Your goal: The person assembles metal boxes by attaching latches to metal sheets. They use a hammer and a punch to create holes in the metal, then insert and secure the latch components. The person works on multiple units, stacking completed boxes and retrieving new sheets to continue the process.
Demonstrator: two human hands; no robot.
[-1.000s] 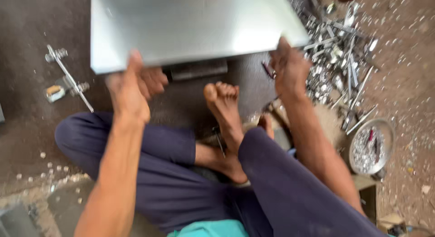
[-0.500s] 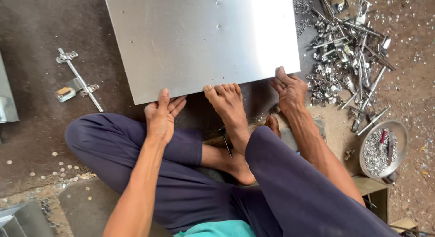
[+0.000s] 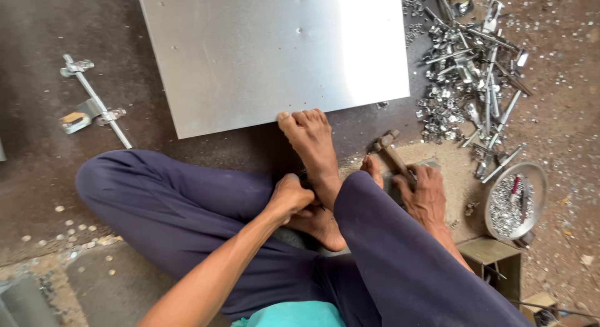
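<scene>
Hammer [image 3: 392, 154] lies on the floor at 4 o'clock of the metal sheet [image 3: 262, 58], long axis 11-to-5, head up at 11. Right hand [image 3: 425, 192] has its grip closed around the handle's lower end. Looks stiff and head-heavy; hold low on the handle. Left hand [image 3: 289, 197] rests curled by the ankle, holding nothing visible. Scrap hardware pile [image 3: 469, 83] at 2 o'clock.
</scene>
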